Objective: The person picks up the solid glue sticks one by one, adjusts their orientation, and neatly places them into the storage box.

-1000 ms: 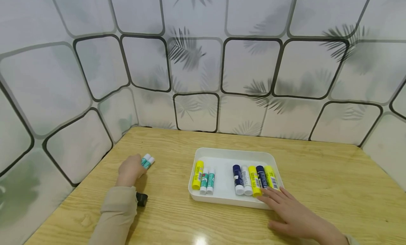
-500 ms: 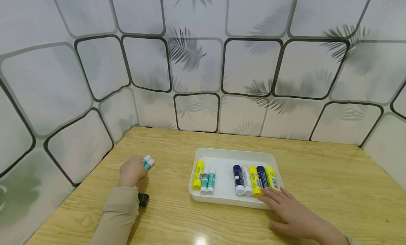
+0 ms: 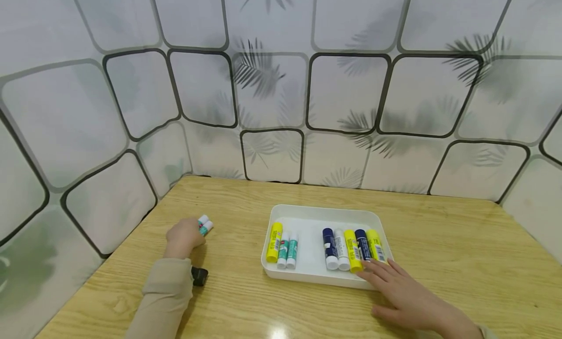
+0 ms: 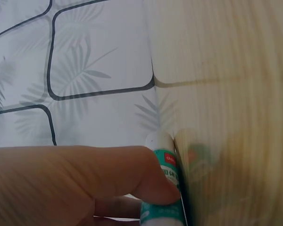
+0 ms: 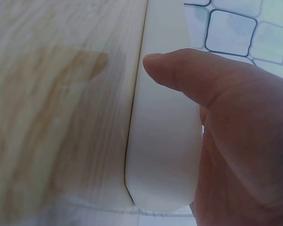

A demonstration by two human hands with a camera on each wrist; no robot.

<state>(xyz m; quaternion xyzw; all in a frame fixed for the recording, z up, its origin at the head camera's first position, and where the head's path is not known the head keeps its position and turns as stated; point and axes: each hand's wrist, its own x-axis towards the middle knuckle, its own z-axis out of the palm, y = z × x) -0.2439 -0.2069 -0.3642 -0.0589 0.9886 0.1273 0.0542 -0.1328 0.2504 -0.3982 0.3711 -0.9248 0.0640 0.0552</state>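
Note:
At the table's left, my left hand (image 3: 183,237) pinches one of two small green-and-white glue sticks (image 3: 205,227) lying side by side. In the left wrist view the thumb presses on a glue stick (image 4: 167,162) with a white cap and a red label patch. My right hand (image 3: 406,295) rests with fingers extended over the near right corner of a white tray (image 3: 313,278). Seen from the right wrist, the thumb (image 5: 174,70) lies across the tray's outer wall (image 5: 165,141), and the other fingers are mostly hidden behind it.
On the tray's left lie a yellow glue stick (image 3: 274,242) and two small green-and-white ones (image 3: 287,251). Blue, white and yellow glue sticks (image 3: 352,249) fill its right part. A patterned curtain (image 3: 272,95) stands behind the wooden table (image 3: 237,300).
The left hand has shifted slightly toward the right and nearer, and the two glue sticks' tips have moved a little nearer. The right hand and the tray look the same.

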